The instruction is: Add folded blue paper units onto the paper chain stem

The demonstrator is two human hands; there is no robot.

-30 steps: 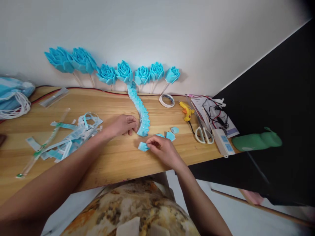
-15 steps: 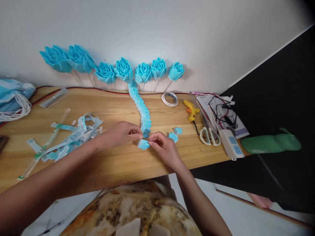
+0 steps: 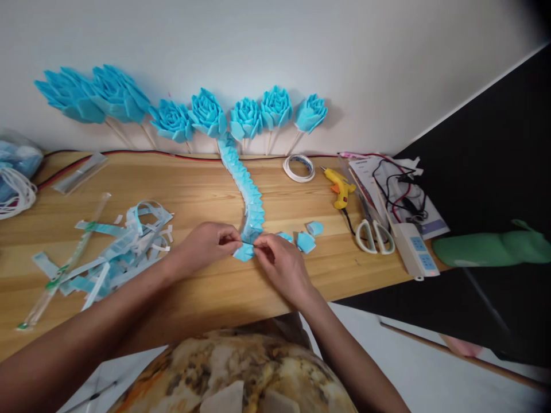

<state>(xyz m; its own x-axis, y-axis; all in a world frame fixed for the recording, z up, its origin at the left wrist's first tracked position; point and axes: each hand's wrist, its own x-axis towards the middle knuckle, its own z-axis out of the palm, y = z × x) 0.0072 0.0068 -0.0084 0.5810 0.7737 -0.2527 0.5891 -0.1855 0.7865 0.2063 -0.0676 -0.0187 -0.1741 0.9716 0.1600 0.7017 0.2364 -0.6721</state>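
Between both hands is a small blue petal piece (image 3: 243, 253), cut from soft sheet material. My left hand (image 3: 210, 242) pinches its upper left edge, and my right hand (image 3: 282, 263) pinches the upper right. Just beyond my fingertips, a long curved row of overlapping blue petals (image 3: 248, 192) runs back toward the wall. Loose blue petals (image 3: 306, 242) lie to the right of my right hand, one partly hidden by it. Several blue flowers (image 3: 207, 113) on thin sticks lean on the wall behind.
Left of my hands lies a heap of cut strips (image 3: 123, 246) beside a clear narrow sleeve (image 3: 64, 267). On the right are a tape roll (image 3: 298, 168), a yellow glue gun (image 3: 340, 186), scissors (image 3: 373, 236), a power strip (image 3: 415, 252) and a green bottle (image 3: 486, 249).
The view has shifted slightly. My left hand has come closer to the petal piece and now pinches its left edge. A further loose petal shows beside my right hand.
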